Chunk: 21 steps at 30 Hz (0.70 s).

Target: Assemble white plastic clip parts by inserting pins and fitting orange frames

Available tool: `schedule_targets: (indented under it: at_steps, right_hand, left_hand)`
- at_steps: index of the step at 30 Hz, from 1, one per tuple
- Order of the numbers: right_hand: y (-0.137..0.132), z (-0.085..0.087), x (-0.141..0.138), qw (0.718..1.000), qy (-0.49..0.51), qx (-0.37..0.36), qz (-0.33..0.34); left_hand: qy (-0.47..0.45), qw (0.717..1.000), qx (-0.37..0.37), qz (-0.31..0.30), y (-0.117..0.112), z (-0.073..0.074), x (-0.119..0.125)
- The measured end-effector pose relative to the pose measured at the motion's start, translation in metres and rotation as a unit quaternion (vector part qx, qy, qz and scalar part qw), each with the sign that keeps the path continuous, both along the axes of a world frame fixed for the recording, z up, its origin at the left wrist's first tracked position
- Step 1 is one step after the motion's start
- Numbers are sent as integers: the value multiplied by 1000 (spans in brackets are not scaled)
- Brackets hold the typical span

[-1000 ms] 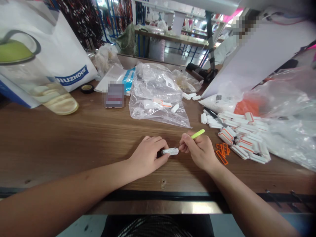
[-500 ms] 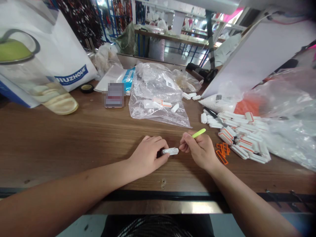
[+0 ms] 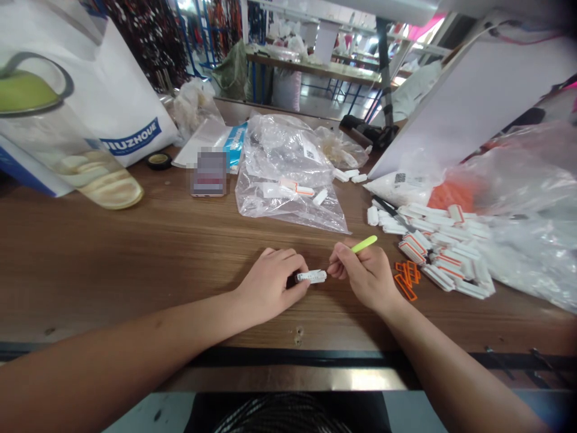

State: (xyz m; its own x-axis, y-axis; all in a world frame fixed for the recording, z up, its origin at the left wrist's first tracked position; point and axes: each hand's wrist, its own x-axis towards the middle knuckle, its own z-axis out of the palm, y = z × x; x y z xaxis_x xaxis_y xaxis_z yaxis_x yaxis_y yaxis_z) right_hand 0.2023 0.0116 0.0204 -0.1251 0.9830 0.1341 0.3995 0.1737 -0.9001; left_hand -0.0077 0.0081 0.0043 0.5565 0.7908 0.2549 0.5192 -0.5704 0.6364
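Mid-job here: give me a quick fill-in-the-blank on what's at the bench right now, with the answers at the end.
The left hand grips a ____ plastic piece.
The right hand pinches a thin ____ stick.
The small loose frames beside the white parts are ____.
Beyond the hands, on the wooden table, lies a clear plastic ____.

Missing words: white; yellow-green; orange; bag.

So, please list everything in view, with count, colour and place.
Brown wooden table: one, under everything.
Clear plastic bag: one, centre, white parts inside.
White-orange plastic parts: many, piled right.
Orange plastic frames: several, beside pile.
Clear container with green lid: one, far left.
White tote bag: one, behind container.
Black tape roll: one, back left.
Blurred phone: one, colour unclear, back centre.
Left hand: holds white plastic part.
Right hand: holds green stick.
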Motion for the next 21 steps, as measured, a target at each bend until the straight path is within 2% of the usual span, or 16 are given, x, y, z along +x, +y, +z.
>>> schedule_targets:
  at_steps: [12, 21]
  right_hand:
    - [1, 2, -3, 999, -41, -4, -2]
    - [-5, 3, -3, 988, -142, 48, 39]
  left_hand:
    - [1, 1000, 5, 1, 0, 1, 0]
    - [6, 1000, 2, 2, 1, -2, 0]
